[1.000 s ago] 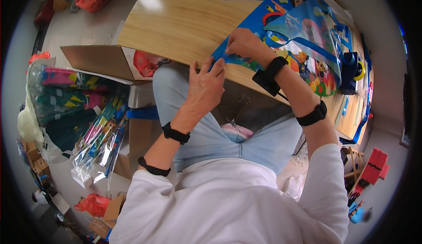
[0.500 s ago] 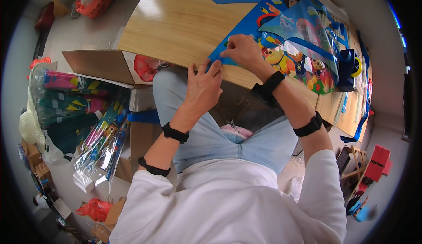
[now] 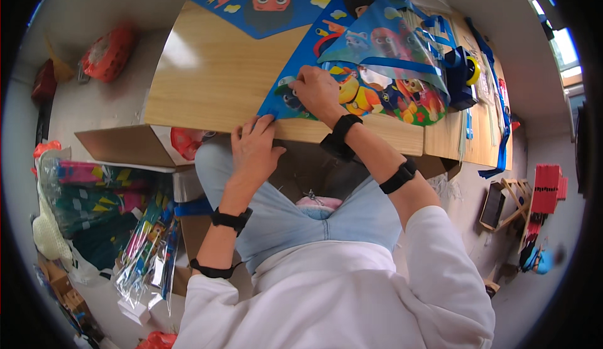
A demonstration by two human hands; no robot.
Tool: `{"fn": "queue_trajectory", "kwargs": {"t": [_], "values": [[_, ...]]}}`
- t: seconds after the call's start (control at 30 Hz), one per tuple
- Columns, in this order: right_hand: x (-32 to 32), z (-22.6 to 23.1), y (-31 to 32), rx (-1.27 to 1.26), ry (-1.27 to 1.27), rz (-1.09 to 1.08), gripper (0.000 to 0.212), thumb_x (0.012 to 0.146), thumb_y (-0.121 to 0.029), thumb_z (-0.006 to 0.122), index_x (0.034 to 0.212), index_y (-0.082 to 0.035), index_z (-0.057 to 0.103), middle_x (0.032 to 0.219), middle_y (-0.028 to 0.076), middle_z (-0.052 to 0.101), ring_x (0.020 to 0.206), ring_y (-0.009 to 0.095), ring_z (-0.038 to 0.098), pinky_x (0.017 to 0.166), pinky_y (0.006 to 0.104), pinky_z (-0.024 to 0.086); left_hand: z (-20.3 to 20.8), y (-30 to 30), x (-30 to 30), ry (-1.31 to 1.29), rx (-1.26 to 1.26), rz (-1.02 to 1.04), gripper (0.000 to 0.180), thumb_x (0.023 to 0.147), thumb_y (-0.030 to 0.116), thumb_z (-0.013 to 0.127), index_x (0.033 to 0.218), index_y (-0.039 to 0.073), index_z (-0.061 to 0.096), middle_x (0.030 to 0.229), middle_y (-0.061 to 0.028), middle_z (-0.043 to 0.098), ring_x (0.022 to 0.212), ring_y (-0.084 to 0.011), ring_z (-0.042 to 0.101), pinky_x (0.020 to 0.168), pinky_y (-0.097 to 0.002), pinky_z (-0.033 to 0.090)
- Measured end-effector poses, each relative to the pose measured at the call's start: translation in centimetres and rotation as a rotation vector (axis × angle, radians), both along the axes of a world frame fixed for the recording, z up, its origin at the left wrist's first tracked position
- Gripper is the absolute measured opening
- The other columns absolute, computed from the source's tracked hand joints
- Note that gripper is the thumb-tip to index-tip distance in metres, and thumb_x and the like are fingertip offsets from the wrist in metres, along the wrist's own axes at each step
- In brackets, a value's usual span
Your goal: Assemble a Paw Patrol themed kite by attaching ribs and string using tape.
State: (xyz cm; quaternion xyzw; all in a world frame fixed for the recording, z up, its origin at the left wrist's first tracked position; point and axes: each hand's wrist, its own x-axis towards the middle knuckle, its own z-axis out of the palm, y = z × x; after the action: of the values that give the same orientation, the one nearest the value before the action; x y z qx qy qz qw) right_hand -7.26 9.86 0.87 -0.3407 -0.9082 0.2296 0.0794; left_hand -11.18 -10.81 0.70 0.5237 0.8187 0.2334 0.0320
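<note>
A blue cartoon-printed kite (image 3: 352, 79) lies on the wooden table (image 3: 213, 79), its pointed corner at the near table edge. My left hand (image 3: 254, 148) pinches that corner tip at the edge. My right hand (image 3: 317, 88) presses flat on the kite a little further in, fingers gripping its fabric. Blue ribbon tails and a clear plastic sleeve (image 3: 408, 41) lie over the kite's far part. A second blue kite (image 3: 264, 0) with a cartoon face lies further back on the table.
A dark blue and yellow string reel (image 3: 461, 76) sits at the table's right. An open cardboard box (image 3: 135, 145) stands at my left, with packaged kites (image 3: 147, 248) piled on the floor. Red bags (image 3: 107, 50) lie beyond; a red toy (image 3: 546, 189) is right.
The view shifted downward in the picture; both hands stay on the kite's near corner, the left hand's fingers now closed on the tip at the table edge.
</note>
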Motion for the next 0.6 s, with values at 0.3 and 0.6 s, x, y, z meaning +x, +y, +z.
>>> {"fn": "queue_trajectory", "kwargs": {"t": [0.3,0.6], "values": [[15.4,4.8,17.1,0.373,-0.198,-0.584,0.041,0.077,-0.016,0.07,0.114,-0.01,0.055,0.121,0.018,0.05,0.097,0.041,0.064,0.083,0.0461,0.052,0.6,4.2,-4.2,-0.137,0.213,0.197,0.04,0.072,0.02,0.079,0.105,0.005,0.064,0.11,-0.0132,0.06,0.106,-0.0359,0.056,0.086,-0.0455,0.046],[19.5,0.6,23.1,0.394,-0.315,-0.592,0.02,0.078,-0.017,0.064,0.091,-0.005,0.072,0.097,0.02,0.07,0.09,0.038,0.068,0.081,0.046,0.054,-2.3,8.4,-4.9,-0.157,-0.002,0.261,0.024,0.069,0.01,0.079,0.085,0.007,0.061,0.091,-0.0112,0.056,0.091,-0.0325,0.057,0.073,-0.0435,0.045]]}}
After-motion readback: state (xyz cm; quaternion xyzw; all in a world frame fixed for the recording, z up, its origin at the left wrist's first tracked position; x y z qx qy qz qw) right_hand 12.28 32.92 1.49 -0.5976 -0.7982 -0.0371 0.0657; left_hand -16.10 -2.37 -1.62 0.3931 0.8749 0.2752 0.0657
